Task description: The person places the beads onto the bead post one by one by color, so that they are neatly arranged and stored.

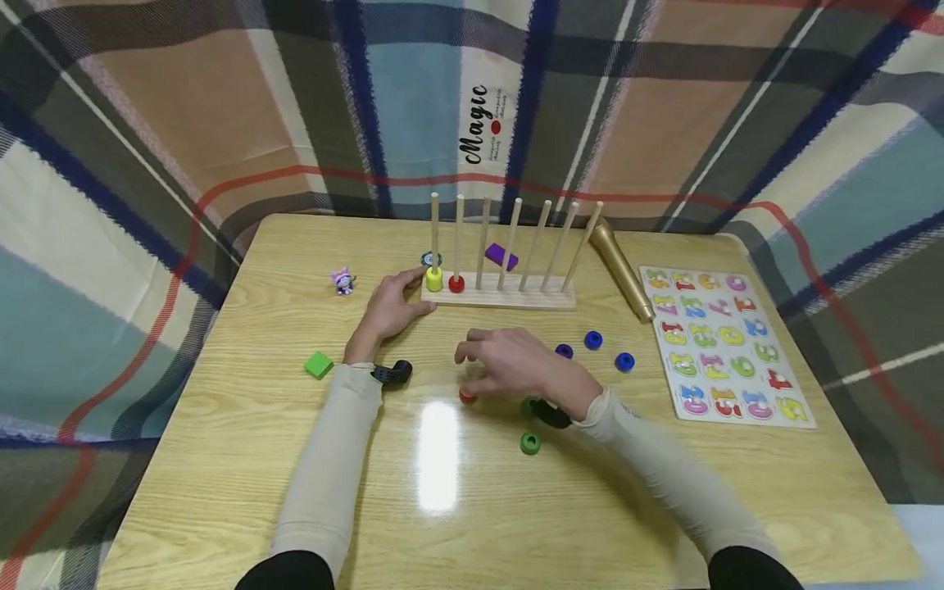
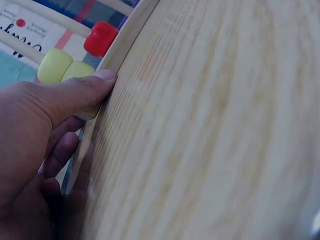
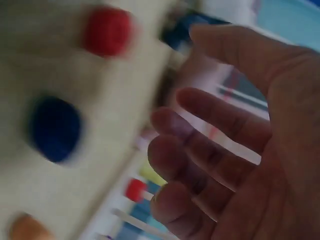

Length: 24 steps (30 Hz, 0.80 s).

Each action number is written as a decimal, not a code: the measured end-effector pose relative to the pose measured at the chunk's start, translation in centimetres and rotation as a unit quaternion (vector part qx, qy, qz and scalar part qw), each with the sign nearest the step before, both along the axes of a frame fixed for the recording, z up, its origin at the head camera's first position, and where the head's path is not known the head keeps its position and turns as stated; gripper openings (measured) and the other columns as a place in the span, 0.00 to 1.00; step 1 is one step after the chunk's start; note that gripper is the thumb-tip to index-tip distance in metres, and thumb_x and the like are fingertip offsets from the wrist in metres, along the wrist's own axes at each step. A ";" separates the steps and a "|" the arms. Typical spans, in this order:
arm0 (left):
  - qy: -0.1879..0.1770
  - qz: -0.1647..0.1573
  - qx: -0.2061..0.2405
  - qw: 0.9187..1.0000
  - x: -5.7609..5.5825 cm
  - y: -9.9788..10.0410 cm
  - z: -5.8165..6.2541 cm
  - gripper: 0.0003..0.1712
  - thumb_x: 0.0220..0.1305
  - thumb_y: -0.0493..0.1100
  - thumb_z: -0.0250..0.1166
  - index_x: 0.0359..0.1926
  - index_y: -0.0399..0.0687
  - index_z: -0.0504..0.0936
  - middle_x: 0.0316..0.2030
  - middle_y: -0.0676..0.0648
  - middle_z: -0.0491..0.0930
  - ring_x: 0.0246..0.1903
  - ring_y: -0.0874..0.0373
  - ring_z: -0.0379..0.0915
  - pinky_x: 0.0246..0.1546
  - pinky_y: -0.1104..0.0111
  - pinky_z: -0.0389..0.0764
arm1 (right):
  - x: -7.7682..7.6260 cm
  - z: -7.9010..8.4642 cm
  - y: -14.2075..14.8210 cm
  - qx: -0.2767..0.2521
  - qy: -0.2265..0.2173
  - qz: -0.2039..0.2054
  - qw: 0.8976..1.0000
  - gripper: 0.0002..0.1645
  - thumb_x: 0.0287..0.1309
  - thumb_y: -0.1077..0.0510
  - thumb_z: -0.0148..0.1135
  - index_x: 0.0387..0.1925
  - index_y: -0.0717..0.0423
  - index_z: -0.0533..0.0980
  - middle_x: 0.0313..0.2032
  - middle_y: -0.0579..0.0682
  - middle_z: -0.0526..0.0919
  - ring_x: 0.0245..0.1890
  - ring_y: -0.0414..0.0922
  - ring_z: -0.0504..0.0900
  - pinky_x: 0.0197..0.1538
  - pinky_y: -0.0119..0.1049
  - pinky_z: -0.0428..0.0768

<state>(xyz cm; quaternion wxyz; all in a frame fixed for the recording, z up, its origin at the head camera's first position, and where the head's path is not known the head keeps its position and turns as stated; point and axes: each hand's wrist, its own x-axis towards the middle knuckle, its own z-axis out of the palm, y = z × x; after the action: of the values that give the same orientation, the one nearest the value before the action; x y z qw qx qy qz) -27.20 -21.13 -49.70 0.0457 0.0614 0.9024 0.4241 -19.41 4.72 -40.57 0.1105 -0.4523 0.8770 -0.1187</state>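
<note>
Loose red bead's (image 1: pixel 468 397) sitting on the table (image 1: pixel 214 492) right by the empty, loosely curled right hand (image 1: pixel 519 367), way closer than the left hand (image 1: pixel 389 310), which is pinching the left end of the peg rack (image 1: pixel 501 301), a long left-to-right strip on the far side.

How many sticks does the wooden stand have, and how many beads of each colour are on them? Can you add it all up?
Wooden sticks on the stand: 7
Yellow beads: 2
Red bead: 1
Total: 10
</note>
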 end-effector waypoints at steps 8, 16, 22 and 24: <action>-0.003 0.004 0.001 1.000 0.2 0.3 0.2 0.43 0.70 0.46 0.73 0.82 0.49 0.67 0.69 0.32 0.74 0.70 0.35 0.65 0.73 0.39 0.64 | 1.9 -3.3 0.7 0.018 -0.002 -0.002 1.000 0.13 0.67 0.47 0.75 0.46 0.48 0.85 0.36 0.42 0.82 0.29 0.36 0.77 0.32 0.31 0.75; 0.000 -0.006 0.005 1.000 0.2 0.3 -0.2 0.43 0.71 0.46 0.73 0.82 0.49 0.66 0.70 0.32 0.73 0.72 0.35 0.65 0.76 0.41 0.62 | 0.5 -1.3 0.7 -0.059 -0.002 -0.033 0.998 0.15 0.67 0.54 0.74 0.52 0.54 0.86 0.43 0.46 0.88 0.36 0.41 0.86 0.39 0.34 0.83; 0.007 -0.010 0.014 1.000 0.1 0.1 -0.3 0.43 0.71 0.45 0.74 0.82 0.48 0.67 0.70 0.33 0.74 0.74 0.36 0.64 0.77 0.42 0.60 | -2.8 3.4 0.5 -0.164 0.059 -0.107 0.979 0.18 0.67 0.56 0.74 0.56 0.56 0.85 0.48 0.51 0.89 0.32 0.43 0.84 0.32 0.34 0.80; 0.012 -0.010 0.014 1.000 0.1 0.2 -0.1 0.43 0.70 0.45 0.74 0.81 0.47 0.67 0.71 0.32 0.74 0.74 0.35 0.65 0.78 0.42 0.60 | -4.0 5.0 0.2 -0.201 0.085 -0.132 0.967 0.19 0.69 0.56 0.72 0.57 0.57 0.84 0.49 0.52 0.89 0.30 0.44 0.82 0.30 0.35 0.78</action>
<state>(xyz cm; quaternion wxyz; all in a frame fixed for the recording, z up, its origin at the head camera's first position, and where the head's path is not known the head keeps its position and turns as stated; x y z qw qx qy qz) -27.12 -20.92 -49.81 0.0385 0.0761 0.8960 0.4357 -23.43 4.95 -35.56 -0.0745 -0.3537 0.8934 -0.2668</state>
